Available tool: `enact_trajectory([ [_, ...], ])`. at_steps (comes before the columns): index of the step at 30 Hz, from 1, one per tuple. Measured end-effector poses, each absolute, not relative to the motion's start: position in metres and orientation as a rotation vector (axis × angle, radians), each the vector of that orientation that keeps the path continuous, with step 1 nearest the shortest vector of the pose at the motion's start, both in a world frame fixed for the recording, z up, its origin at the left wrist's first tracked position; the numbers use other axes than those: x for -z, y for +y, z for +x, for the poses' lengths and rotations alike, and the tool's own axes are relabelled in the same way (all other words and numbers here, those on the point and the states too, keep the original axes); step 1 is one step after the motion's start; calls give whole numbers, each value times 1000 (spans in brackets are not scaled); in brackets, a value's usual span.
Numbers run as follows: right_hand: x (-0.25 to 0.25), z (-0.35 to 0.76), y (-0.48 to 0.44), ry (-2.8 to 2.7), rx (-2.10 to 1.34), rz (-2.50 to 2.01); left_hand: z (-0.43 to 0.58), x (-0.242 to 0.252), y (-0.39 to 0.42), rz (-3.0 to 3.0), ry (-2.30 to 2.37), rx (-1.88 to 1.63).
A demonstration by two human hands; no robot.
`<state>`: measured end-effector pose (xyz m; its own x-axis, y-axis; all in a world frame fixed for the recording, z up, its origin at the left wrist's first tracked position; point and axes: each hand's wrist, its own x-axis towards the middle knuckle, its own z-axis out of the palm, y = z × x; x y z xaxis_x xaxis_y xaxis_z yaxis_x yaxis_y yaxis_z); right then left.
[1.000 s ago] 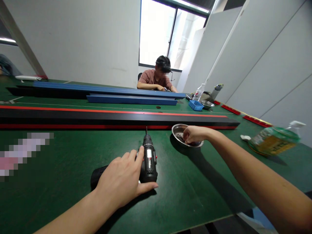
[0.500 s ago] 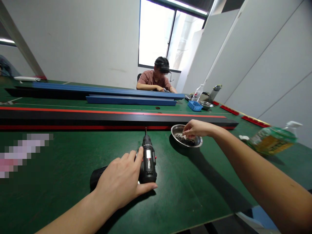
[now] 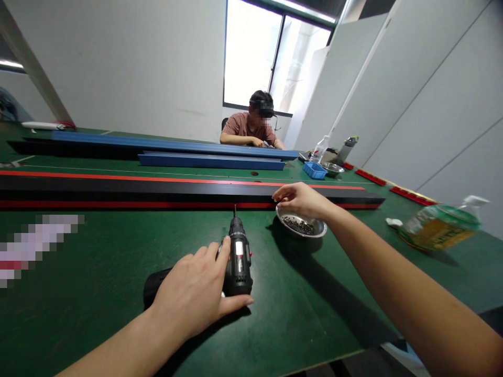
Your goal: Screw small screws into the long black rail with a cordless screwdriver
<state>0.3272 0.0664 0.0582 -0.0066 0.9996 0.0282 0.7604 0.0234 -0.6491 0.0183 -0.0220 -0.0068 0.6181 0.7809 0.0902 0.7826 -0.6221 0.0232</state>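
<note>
My left hand [image 3: 196, 288] is wrapped over a black cordless drill [image 3: 239, 256] lying on its side on the green table. The drill's bit points away from me, close to the long black bar [image 3: 188, 192] with red strips. My right hand [image 3: 301, 200] is above the far left rim of a steel bowl [image 3: 323, 230], its thumb and fingers drawn together in a pinch. Whatever sits between those fingertips is too small to make out. Small dark pieces that look like screws [image 3: 298, 226] lie in the bowl.
Blue bars [image 3: 212, 162] lie behind the black one. Across the table sits a person [image 3: 245, 128]. Farther right are a blue basket [image 3: 314, 170], a clear bottle [image 3: 320, 149] and a second steel bowl [image 3: 333, 168]. A large green-and-yellow jug [image 3: 440, 228] lies at the right.
My right hand has lifted out of the bowl and moved left and away from me, to the black bar's near side. My left hand and the drill have stayed put.
</note>
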Motion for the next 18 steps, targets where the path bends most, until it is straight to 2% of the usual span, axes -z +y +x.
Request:
enact_trajectory([
  [6,-11,269,97,-1655,-577,-1430,17,6,-23,-2815,-1383,111],
  [13,54,233,134,-1286,-485,-1467,18,4,-25,-2850,-1372,116],
  [18,74,227,138,-1252,-508,-1428,16,4,-27,-2853,-1368,111],
])
